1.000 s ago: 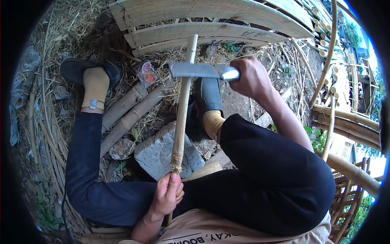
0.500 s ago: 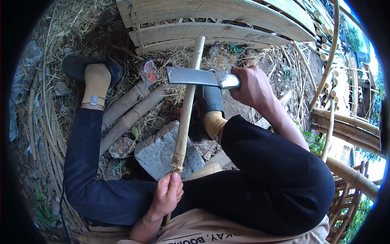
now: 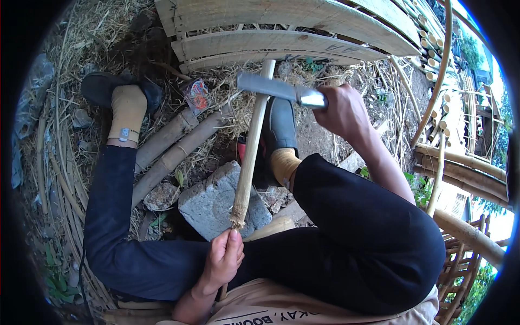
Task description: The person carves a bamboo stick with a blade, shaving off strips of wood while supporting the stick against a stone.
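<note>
My left hand (image 3: 225, 254) is closed around the thin near end of a pale bamboo stick (image 3: 251, 157), just below a frayed shoulder. The stick slants away from me over a grey stone block (image 3: 214, 197). My right hand (image 3: 341, 111) grips the metal handle of a machete (image 3: 268, 85), a short, broad blade with a blunt end. Its blade lies crosswise over the far part of the stick and is slightly blurred. Whether the blade touches the stick, I cannot tell.
Wooden slats (image 3: 287, 43) stand at the far side. Two bamboo pieces (image 3: 176, 154) lie left of the block, near a crumpled wrapper (image 3: 197, 96). My bent right knee (image 3: 368, 233) is close under my right forearm. Cut bamboo poles (image 3: 436, 54) are stacked at right.
The machete has shifted right and slightly away, with its blade now tilted down to the right. The stick's far end has come a little nearer. My left hand stays in place.
</note>
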Tool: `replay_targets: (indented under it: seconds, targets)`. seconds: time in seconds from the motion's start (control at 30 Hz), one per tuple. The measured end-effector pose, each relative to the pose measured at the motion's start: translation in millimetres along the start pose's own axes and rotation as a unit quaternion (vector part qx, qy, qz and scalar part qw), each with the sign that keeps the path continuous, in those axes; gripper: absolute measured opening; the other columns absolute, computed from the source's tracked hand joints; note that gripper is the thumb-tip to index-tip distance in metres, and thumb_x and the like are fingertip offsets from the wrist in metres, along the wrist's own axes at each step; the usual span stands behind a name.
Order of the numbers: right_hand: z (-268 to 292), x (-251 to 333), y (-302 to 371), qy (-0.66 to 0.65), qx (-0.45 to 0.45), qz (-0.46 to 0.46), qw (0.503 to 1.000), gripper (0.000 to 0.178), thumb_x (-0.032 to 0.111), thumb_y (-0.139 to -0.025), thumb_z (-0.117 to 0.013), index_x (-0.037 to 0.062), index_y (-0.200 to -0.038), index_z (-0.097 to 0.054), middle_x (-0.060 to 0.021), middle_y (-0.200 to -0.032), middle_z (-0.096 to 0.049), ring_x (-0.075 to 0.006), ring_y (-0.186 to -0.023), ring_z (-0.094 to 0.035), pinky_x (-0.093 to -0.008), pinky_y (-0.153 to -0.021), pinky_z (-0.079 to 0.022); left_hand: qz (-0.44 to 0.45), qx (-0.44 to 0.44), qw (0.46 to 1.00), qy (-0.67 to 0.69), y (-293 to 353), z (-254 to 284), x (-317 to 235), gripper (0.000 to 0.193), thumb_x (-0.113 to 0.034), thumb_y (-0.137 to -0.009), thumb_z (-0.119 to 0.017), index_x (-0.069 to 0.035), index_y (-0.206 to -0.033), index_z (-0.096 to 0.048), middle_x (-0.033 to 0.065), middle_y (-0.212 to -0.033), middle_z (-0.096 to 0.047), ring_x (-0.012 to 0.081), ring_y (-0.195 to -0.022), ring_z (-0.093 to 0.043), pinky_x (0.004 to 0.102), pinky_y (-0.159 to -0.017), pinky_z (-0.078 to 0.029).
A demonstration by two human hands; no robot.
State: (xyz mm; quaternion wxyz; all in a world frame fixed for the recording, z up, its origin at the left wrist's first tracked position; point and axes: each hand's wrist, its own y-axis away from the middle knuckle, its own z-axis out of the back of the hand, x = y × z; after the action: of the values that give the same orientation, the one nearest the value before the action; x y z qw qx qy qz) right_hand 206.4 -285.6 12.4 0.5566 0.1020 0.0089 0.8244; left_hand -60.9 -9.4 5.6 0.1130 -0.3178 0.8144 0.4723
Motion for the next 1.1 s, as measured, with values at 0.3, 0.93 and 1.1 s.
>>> replay_targets:
  seconds: [0.3, 0.93, 1.1]
  targets:
    - [-5.1, 6.9, 5.1, -0.097, 0.036, 0.002, 0.995, 0.013, 0.017, -0.071, -0.069, 0.0059, -0.077, -0.073, -0.0206, -0.069, -0.068, -0.0408, -0.070, -0.069, -0.0487, -0.070, -0.057, -0.001, 0.034, 0.999, 0.017, 0.8, 2.4, -1.6, 0.036, -0.034, -0.111, -0.039, -0.011, -0.084, -0.040, -0.0061, -0.058, -0.031, 0.0021, -0.043, -0.026, 0.0215, -0.039, -0.022]
    - [-18.9, -7.3, -16.7, 0.009, 0.048, -0.053, 0.997, 0.011, 0.015, -0.067, -0.068, 0.0050, -0.073, -0.069, -0.0215, -0.067, -0.064, -0.0420, -0.066, -0.066, -0.0486, -0.066, -0.055, 0.030, 0.013, 0.999, 0.031, -5.9, -1.9, 0.7, 0.039, -0.039, -0.110, -0.040, -0.013, -0.082, -0.039, -0.0058, -0.057, -0.030, 0.0025, -0.041, -0.024, 0.0220, -0.037, -0.019]
    - [-13.5, 22.1, -1.3, -0.097, 0.057, 0.030, 0.993, 0.021, 0.018, -0.068, -0.067, 0.0049, -0.082, -0.074, -0.0235, -0.071, -0.068, -0.0419, -0.070, -0.069, -0.0485, -0.072, -0.057, 0.028, 0.055, 0.996, 0.063, 2.5, 0.0, -0.4, 0.039, -0.039, -0.111, -0.039, -0.014, -0.081, -0.039, -0.0056, -0.057, -0.029, 0.0027, -0.041, -0.022, 0.0218, -0.038, -0.018]
